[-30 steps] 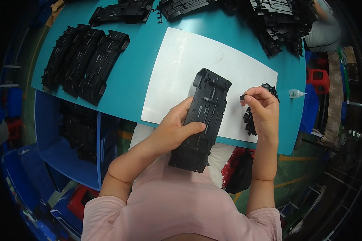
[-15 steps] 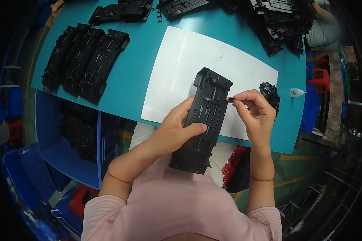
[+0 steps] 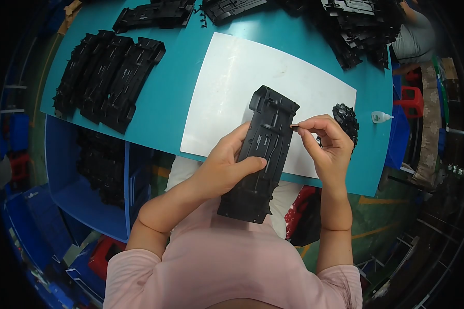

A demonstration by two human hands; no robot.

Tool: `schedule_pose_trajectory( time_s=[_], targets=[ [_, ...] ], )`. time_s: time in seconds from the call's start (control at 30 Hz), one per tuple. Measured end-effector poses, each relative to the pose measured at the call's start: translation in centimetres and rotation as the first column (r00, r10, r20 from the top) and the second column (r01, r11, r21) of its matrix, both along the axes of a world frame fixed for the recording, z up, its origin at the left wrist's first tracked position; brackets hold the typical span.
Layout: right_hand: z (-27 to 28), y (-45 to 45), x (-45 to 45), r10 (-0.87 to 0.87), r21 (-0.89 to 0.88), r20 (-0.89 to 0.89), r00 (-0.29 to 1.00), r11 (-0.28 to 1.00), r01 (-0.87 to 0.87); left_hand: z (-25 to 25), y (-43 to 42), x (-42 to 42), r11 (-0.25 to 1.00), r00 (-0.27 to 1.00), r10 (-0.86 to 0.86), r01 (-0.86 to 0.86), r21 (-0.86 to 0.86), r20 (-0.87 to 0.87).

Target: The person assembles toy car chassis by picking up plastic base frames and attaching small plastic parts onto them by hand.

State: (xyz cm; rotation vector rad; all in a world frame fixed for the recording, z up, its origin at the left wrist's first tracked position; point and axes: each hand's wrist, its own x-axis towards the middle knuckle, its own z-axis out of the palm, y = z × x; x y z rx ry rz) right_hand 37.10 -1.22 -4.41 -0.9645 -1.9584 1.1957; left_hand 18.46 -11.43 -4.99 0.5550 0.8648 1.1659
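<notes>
A long black plastic chassis part [image 3: 263, 149] is held tilted above the front edge of a white sheet [image 3: 232, 77]. My left hand [image 3: 232, 159] wraps round its left side, with the thumb lying across its face. At the part's upper right edge, my right hand [image 3: 327, 139] pinches a small dark piece [image 3: 294, 126] between thumb and forefinger. Whether that piece touches the edge is too small to tell. Just behind my right hand lies a pile of small black parts [image 3: 346, 119], partly hidden by it.
Similar black parts [image 3: 108, 77] lie in a row at the left of the teal table [image 3: 175, 77]. More are stacked at the back right [image 3: 361, 26]. A small white bottle [image 3: 380, 117] stands right. A blue bin [image 3: 87, 190] holds parts. Another person's sleeve [image 3: 415, 41] shows back right.
My right hand has moved left with the small piece, from beside the black chassis part to its right edge. My left hand and the part have barely moved.
</notes>
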Motion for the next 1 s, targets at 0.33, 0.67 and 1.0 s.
schedule_pose_trajectory(
  time_s=[0.33, 0.67, 1.0],
  targets=[
    [0.3, 0.2, -0.3, -0.01, 0.143, 0.064, 0.998, 0.99, 0.001, -0.1, -0.1, 0.1, 1.0, 1.0, -0.019, 0.019, 0.024, 0.004],
    [0.7, 0.5, -0.3, 0.072, 0.178, 0.185, 0.98, 0.978, -0.105, -0.5, -0.4, 0.4, 0.997, 0.999, -0.028, 0.03, 0.067, -0.035],
    [0.4, 0.8, 0.6, 0.1, 0.044, 0.098, 0.99, 0.994, -0.105, -1.7, 0.0, 0.5, 0.999, 0.999, -0.018, 0.02, 0.047, -0.033]
  ],
)
